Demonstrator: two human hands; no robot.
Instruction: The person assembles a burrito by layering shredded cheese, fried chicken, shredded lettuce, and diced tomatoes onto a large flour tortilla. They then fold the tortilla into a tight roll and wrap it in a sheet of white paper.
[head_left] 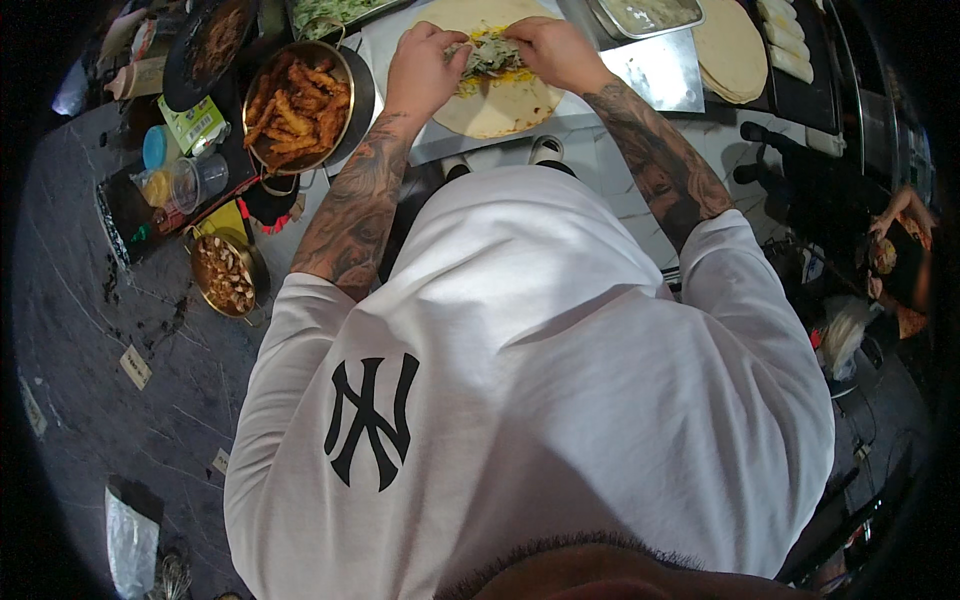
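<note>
Touching filling [492,60] on flatbread [490,112] at the tabletop's [578,109] near edge, left hand [425,70] and right hand [562,55] curl fingers [447,40], grasp unclear.

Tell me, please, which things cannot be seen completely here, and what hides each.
In the head view:
Flatbread: far rim cut off by the top edge; middle covered by the filling.
Shredded greens, upper left: cut off by the top edge.
Shoes: partly hidden by the white shirt.
Co-worker: too dark and small to tell what the hands hold.

Dark grey, white-veined surface [70,320] at left — pale veined floor tiles [607,160] — dimmer light lower right.
</note>
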